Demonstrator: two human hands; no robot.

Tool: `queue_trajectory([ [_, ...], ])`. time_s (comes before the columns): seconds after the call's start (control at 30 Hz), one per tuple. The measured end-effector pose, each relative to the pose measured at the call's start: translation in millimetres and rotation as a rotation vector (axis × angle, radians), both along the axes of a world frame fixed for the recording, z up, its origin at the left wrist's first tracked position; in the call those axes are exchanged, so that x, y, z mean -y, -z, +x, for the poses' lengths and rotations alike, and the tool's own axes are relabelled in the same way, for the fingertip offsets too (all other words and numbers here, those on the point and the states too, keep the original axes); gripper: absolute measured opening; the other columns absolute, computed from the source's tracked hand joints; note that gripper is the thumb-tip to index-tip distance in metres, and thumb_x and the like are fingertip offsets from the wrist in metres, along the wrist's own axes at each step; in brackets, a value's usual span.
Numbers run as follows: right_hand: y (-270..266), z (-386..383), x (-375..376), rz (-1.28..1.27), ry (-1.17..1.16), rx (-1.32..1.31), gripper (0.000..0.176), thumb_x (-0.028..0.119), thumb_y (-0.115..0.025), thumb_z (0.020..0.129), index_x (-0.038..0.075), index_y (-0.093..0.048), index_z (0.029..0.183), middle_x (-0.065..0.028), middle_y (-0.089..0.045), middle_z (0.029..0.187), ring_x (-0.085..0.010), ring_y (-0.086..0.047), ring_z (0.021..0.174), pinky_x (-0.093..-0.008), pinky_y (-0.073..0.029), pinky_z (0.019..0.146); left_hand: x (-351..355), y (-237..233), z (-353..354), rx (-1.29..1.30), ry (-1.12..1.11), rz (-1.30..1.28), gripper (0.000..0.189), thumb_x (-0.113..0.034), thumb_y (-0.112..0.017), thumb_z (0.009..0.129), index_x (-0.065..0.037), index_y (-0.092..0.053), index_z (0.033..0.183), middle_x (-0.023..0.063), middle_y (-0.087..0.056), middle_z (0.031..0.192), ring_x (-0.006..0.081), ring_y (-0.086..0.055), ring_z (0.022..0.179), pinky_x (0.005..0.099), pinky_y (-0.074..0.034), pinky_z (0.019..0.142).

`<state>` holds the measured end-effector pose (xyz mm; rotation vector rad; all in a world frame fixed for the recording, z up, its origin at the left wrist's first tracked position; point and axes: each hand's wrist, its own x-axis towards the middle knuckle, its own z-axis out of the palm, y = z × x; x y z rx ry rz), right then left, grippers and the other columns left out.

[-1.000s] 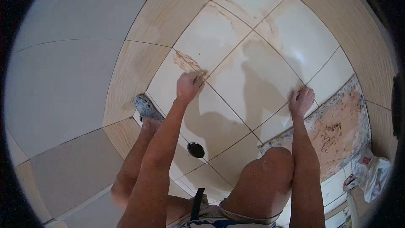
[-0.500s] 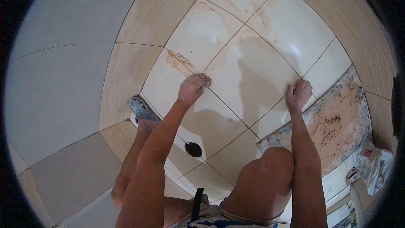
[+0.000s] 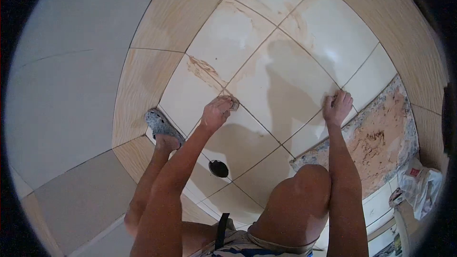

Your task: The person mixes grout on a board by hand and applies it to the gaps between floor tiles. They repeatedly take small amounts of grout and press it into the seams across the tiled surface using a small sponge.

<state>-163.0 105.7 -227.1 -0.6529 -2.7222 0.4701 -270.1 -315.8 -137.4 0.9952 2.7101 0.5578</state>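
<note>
Cream floor tiles with dark joints fill the middle of the view. My left hand is closed round a small flat brownish piece, held against the tiles just below a joint crossing. Brown paste is smeared along the joint above that hand. My right hand rests on the tiles at the right with its fingers curled; something dark shows by its fingertips, too small to name.
A round dark drain opening lies below my left hand. A speckled board covered in brown paste is at the right, near a plastic bag. My foot wears a grey clog. Wood-look tiled walls border the floor.
My left hand has moved a little down toward me with the piece, uncovering the joint crossing. My right hand stays in place.
</note>
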Motion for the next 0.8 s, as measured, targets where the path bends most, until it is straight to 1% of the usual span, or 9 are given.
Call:
queue_trajectory([
  [0.07,-3.3,-7.5,4.4,-0.002,0.0,-0.004,0.028,0.022,-0.06,0.075,0.004,-0.052,0.096,-0.0153,-0.05,0.096,-0.0362,-0.049,0.09,-0.0501,-0.04,0.076,9.5,-9.4,-11.3,0.067,0.002,-0.037,0.029,-0.005,-0.071,0.072,-0.006,-0.07,0.102,0.0133,-0.069,0.107,0.0306,-0.066,0.101,0.0371,-0.055,0.087],
  [0.17,-10.6,-7.0,6.4,0.022,0.011,-0.033,0.026,0.021,-0.058,0.076,0.005,-0.052,0.096,-0.0152,-0.05,0.093,-0.036,-0.049,0.087,-0.0493,-0.04,0.075,-17.9,-42.0,-46.9,0.131,-0.299,-0.049,0.031,-0.003,-0.066,0.073,-0.009,-0.07,0.104,0.0126,-0.07,0.103,0.032,-0.066,0.091,0.0385,-0.055,0.082],
  [0.3,-5.7,-6.1,3.7,0.017,0.005,-0.042,0.023,0.019,-0.057,0.076,0.006,-0.052,0.095,-0.0151,-0.05,0.093,-0.0356,-0.048,0.086,-0.0496,-0.04,0.075,-3.2,11.5,-47.1,-0.094,-0.142,0.135,0.033,0.0,-0.064,0.073,-0.009,-0.07,0.104,0.0123,-0.07,0.102,0.0325,-0.066,0.095,0.0403,-0.054,0.086],
  [0.43,-9.1,-8.3,8.3,0.011,0.017,-0.046,0.021,0.017,-0.056,0.075,0.006,-0.051,0.092,-0.0149,-0.05,0.093,-0.0352,-0.048,0.085,-0.0499,-0.04,0.074,35.7,-3.2,-15.6,-0.065,-0.103,0.061,0.03,-0.001,-0.065,0.076,-0.009,-0.071,0.104,0.0122,-0.071,0.103,0.0305,-0.067,0.097,0.0387,-0.054,0.087],
  [0.53,-11.9,-9.8,8.3,-0.012,0.042,-0.025,0.02,0.016,-0.055,0.075,0.006,-0.051,0.092,-0.0149,-0.05,0.093,-0.0353,-0.048,0.086,-0.0499,-0.039,0.074,50.9,-21.6,-20.2,0.153,-0.043,-0.019,0.028,-0.004,-0.065,0.077,-0.009,-0.071,0.105,0.0126,-0.071,0.105,0.0298,-0.068,0.098,0.0381,-0.054,0.088],
  [0.63,-10.4,-8.4,8.0,-0.02,0.033,-0.037,0.021,0.016,-0.055,0.074,0.006,-0.052,0.092,-0.015,-0.05,0.094,-0.0355,-0.048,0.087,-0.0501,-0.039,0.074,10.0,-45.8,-57.0,0.132,-0.417,-0.087,0.026,-0.004,-0.06,0.078,-0.009,-0.071,0.101,0.0148,-0.069,0.102,0.0321,-0.065,0.097,0.0398,-0.053,0.085],
  [0.73,-9.6,-6.9,8.3,-0.016,0.014,-0.047,0.022,0.016,-0.056,0.074,0.006,-0.052,0.093,-0.0152,-0.05,0.094,-0.0358,-0.048,0.088,-0.0503,-0.039,0.075,-14.2,-14.5,-70.1,0.039,-0.264,0.094,0.028,-0.004,-0.061,0.075,-0.009,-0.07,0.101,0.0147,-0.069,0.095,0.0341,-0.064,0.09,0.0423,-0.053,0.079],
  [0.77,-9.7,-7.1,6.3,-0.016,0.01,-0.055,0.022,0.016,-0.056,0.074,0.006,-0.052,0.093,-0.0152,-0.051,0.095,-0.0358,-0.048,0.088,-0.0504,-0.039,0.075,-21.7,-7.5,-55.9,-0.078,-0.291,-0.092,0.031,-0.003,-0.061,0.072,-0.009,-0.069,0.101,0.0137,-0.068,0.089,0.0348,-0.063,0.085,0.0438,-0.052,0.077],
  [0.8,-8.7,-8.4,3.2,-0.007,0.014,-0.053,0.022,0.016,-0.056,0.074,0.006,-0.052,0.093,-0.0152,-0.051,0.095,-0.0358,-0.048,0.088,-0.0504,-0.039,0.075,-22.9,-5.3,-44.2,-0.075,-0.288,-0.083,0.031,-0.003,-0.061,0.072,-0.009,-0.069,0.101,0.0137,-0.068,0.089,0.0348,-0.063,0.085,0.0438,-0.052,0.077],
])
